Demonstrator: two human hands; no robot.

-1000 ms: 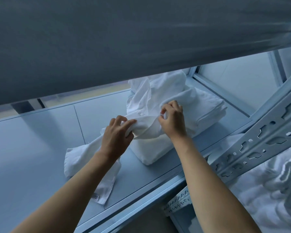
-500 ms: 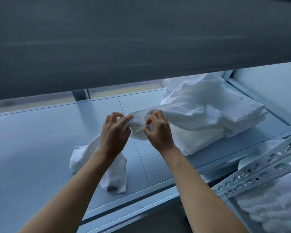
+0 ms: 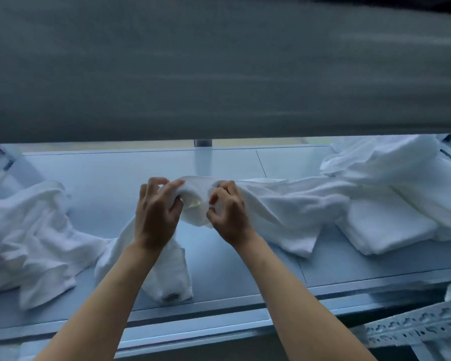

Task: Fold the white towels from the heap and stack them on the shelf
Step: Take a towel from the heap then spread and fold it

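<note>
left hand (image 3: 158, 212): fingers curled over a bunched edge of the towel, gripping it; the thumb is hidden by cloth.
right hand (image 3: 228, 213): fingers curled tight, pinching the same edge just beside the left hand.
towel (image 3: 284, 204): unfolded and raised off the shelf between the hands. One end hangs to the shelf board near the front lip; the other trails right and lies against the folded stack.
folded stack (image 3: 391, 225): at the right of the shelf (image 3: 102, 173), with loose cloth lying on top.
heap (image 3: 31, 230): crumpled towels at the left; whether they touch the hanging end cannot be told.
risk, stack: a pull to the left would likely drag the trailing end across the folded layers and skew them.
risk, hold: both hands grip bunched cloth close together, apparently not corners. A fold started from this hold would probably come out crooked.
risk, heap: the hanging end may snag a neighbouring towel and bring it along.
risk, front lip: the hanging end could slide off the board.
risk, headroom: the upper shelf (image 3: 219, 61) sits low, so a high lift to shake the towel out would likely strike it.
</note>
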